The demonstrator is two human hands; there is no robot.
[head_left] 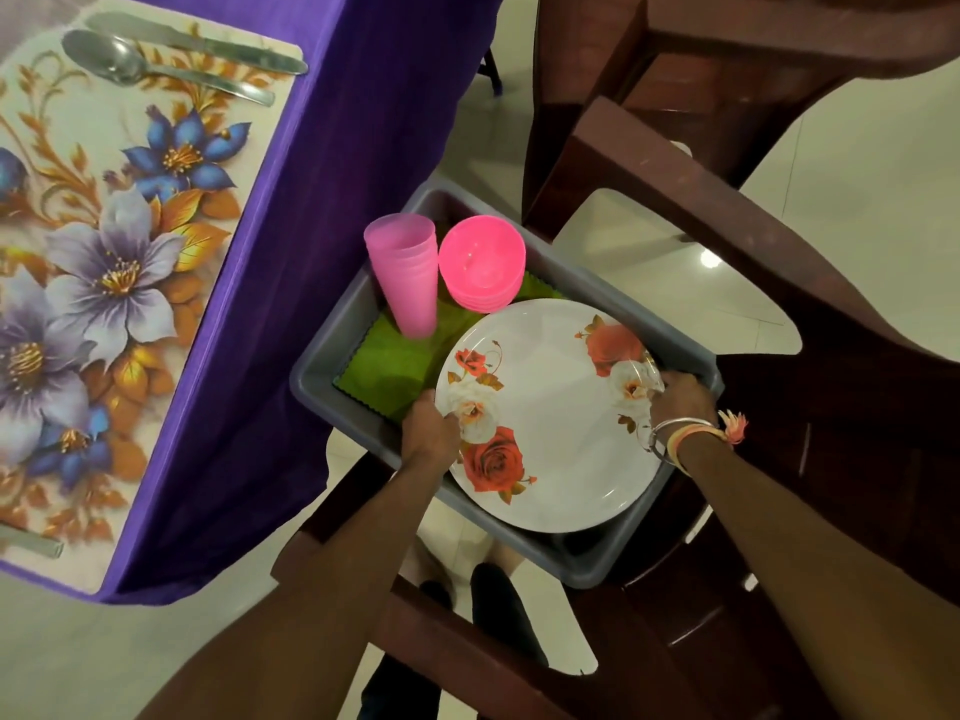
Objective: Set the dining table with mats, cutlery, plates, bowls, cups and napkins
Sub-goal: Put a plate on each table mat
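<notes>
A white plate (550, 407) with red and white roses lies in a grey tub (332, 361) on a brown chair. My left hand (428, 431) grips the plate's left rim. On the opposite rim, my right hand (680, 394) grips the plate beside the tub wall. Behind the plate in the tub stand a stack of pink cups (405, 272) and a stack of pink bowls (483, 262) on green napkins (387, 363). A floral mat (104, 252) lies on the purple-clothed table (291, 200) at left, with a spoon (135, 65) and a knife (208, 44) on its far end.
The brown plastic chair (779, 407) holds the tub between its armrests. A second brown chair (727, 54) stands behind it. Another piece of cutlery (31, 543) shows at the mat's near end. The pale tiled floor (857, 174) lies all around.
</notes>
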